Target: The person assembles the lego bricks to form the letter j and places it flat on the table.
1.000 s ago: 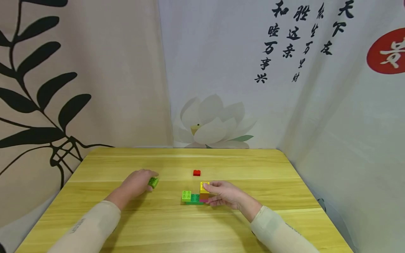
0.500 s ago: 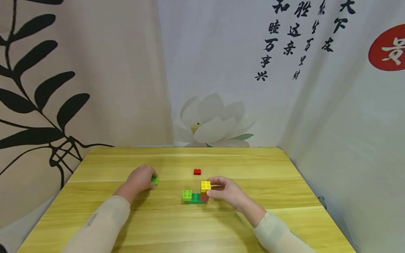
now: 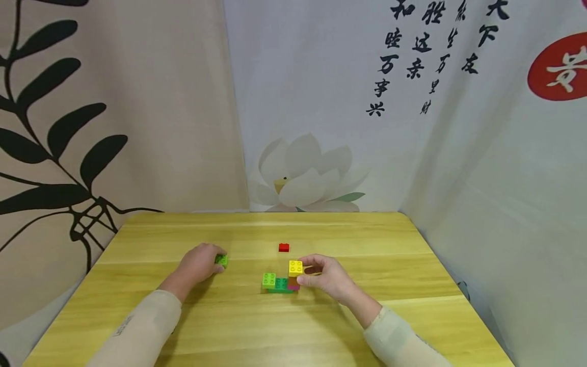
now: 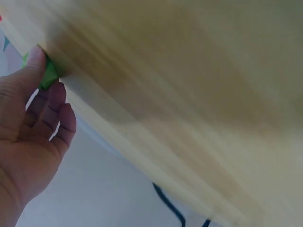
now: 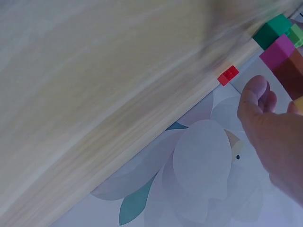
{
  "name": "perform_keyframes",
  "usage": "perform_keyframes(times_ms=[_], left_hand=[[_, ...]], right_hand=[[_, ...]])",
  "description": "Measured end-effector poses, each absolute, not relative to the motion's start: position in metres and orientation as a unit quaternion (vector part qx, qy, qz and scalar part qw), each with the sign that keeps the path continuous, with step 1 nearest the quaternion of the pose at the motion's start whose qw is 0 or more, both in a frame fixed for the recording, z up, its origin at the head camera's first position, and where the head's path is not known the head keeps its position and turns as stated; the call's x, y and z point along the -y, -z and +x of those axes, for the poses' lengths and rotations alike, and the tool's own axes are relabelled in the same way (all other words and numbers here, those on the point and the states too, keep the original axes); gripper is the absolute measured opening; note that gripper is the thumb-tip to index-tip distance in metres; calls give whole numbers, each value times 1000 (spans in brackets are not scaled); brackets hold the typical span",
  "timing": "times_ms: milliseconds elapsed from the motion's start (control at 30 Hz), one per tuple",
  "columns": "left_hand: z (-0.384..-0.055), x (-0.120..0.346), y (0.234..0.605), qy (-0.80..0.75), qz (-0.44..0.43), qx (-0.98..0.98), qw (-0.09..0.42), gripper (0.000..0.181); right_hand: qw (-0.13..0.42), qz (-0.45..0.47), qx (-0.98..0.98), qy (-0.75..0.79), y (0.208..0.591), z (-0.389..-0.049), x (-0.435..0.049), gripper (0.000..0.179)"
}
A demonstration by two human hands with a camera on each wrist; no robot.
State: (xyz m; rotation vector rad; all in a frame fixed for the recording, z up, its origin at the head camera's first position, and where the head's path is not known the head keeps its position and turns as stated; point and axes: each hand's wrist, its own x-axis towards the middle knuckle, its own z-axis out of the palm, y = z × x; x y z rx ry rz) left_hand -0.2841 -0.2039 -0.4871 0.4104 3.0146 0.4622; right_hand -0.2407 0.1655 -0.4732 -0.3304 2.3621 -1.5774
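The left hand [image 3: 198, 263] lies on the light wooden desk [image 3: 229, 326], a bit left of the middle. Its grip is closed around a small green plastic brick [image 3: 221, 260]. In the left wrist view the thumb and fingers [image 4: 57, 101] pinch that green brick [image 4: 47, 75] against the wood.

The right hand [image 3: 327, 278] is near the middle of the desk. Its grip is pinching a small yellow plastic brick with four studs [image 3: 295, 268] between the thumb and the fingertips. The yellow brick sits on top of a little tower, with a brown brick [image 3: 292, 280] under it and a pink brick [image 3: 293, 287] at the bottom.

A dark green flat brick [image 3: 281, 286] touches the pink one on its left side, and a light green brick [image 3: 268, 280] sits on its left end.

A small red plastic brick [image 3: 284, 247] lies alone, closer to the far edge of the desk, apart from both hands.
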Motion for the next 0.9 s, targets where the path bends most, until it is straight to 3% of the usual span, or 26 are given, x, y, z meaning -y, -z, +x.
perform_keyframes(times_ms=[300, 633, 900], left_hand=[[-281, 203, 490, -196, 118, -973, 25, 46], [-273, 166, 475, -364, 87, -927, 2, 55], [-263, 138, 466, -396, 93, -913, -15, 38]], right_hand=[[156, -134, -823, 529, 477, -241, -166, 53], [123, -146, -829, 526, 466, -233, -169, 61], [98, -144, -836, 520, 468, -234, -168, 58]])
